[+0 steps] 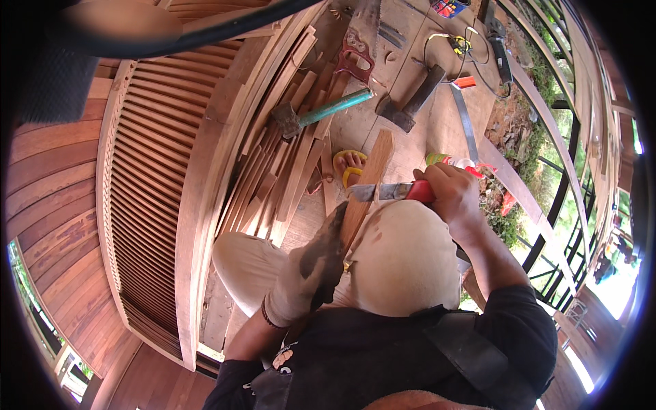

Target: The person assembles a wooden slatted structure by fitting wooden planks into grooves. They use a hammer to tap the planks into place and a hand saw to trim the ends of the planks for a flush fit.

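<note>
My left hand (311,266), in a pale work glove with dark patches, is closed around the lower end of a wooden strip (375,160). The strip slants up and away from me beside my bent knee. In my bare right hand (452,195) is the red handle of a knife (388,192). Its broad metal blade lies across the strip, a short way beyond my gloved fingers. Just past my right hand lies a container with a green label (438,158), partly hidden by that hand.
A teal-handled hammer (335,109) rests on loose wooden strips (294,171) to the left. A handsaw (354,58), a dark heavy-headed tool (424,94), a long flat blade (465,119) and a grinder (501,61) lie farther off. A slatted wooden panel (154,171) stands left.
</note>
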`<state>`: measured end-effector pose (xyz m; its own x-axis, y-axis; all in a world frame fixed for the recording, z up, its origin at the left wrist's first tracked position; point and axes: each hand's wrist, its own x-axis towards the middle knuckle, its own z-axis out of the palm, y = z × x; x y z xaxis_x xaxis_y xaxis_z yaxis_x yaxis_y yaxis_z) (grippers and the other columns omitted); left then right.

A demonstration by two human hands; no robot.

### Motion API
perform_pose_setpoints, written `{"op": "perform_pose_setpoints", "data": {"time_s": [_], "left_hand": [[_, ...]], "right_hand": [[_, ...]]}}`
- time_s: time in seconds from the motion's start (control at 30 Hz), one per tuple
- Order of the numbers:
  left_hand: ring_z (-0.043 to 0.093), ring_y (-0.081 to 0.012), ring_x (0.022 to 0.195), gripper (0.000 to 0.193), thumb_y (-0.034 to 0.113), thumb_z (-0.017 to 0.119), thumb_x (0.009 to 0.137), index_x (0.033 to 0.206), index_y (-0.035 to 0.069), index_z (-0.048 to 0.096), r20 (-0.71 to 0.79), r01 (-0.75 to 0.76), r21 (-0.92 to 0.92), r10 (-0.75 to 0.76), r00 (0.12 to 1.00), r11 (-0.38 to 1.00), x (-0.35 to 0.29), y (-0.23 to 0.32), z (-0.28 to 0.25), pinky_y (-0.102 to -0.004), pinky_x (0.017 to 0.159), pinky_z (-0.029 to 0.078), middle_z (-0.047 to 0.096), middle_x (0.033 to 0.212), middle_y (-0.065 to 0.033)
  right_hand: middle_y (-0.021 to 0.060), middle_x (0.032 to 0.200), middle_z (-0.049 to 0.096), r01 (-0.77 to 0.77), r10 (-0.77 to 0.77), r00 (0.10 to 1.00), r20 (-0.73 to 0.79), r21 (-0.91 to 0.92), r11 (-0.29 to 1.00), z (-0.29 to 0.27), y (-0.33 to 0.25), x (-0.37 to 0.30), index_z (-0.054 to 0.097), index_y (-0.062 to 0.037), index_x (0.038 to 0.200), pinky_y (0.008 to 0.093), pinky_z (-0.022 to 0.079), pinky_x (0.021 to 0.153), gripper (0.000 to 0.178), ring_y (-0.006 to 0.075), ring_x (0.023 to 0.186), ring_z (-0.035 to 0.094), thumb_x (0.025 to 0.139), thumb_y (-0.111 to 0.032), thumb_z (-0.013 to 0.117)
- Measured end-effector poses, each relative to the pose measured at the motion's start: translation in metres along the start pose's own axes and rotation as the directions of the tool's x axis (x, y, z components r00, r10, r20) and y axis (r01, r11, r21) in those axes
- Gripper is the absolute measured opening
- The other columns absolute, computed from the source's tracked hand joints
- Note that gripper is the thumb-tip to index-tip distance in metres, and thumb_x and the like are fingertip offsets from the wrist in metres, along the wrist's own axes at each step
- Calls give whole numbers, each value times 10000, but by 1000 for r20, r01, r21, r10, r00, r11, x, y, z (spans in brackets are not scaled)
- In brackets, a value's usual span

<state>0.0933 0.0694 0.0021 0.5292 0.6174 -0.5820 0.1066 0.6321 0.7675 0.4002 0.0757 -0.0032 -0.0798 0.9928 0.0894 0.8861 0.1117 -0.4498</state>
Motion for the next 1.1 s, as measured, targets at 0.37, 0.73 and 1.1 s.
{"op": "perform_pose_setpoints", "data": {"time_s": [0.37, 0.73, 1.1], "left_hand": [[628, -142, 822, 473, 287, 570, 1036, 1354, -52, 486, -115, -47, 249, 77, 990, 967, -11, -30, -4, -278, 713, 499, 636, 948, -96], [689, -303, 972, 404, 93, 682, 964, 1310, -47, 527, -76, -17, 414, 53, 996, 910, -43, -59, -21, -363, 863, 552, 647, 1098, -201], [691, -202, 766, 373, 128, 521, 1033, 1372, -22, 477, -128, -99, -102, 86, 988, 990, -40, -7, -27, -285, 674, 536, 682, 965, -131]], "right_hand": [[105, 687, 609, 98, -101, 994, 47, 52, 994, 2, 9, 14, 617, -60, 762, 426, 483, 551, 214, 324, 591, 614, 781, -186, 789], [108, 705, 619, -63, 63, 997, -40, 16, 998, -1, -5, -5, 638, -70, 775, 409, 499, 561, 191, 311, 633, 641, 782, -180, 795], [40, 636, 596, -536, 598, 801, 9, 456, 711, 26, 38, -7, 612, -57, 763, 333, 396, 501, 305, 119, 530, 502, 945, -267, 737]]}}
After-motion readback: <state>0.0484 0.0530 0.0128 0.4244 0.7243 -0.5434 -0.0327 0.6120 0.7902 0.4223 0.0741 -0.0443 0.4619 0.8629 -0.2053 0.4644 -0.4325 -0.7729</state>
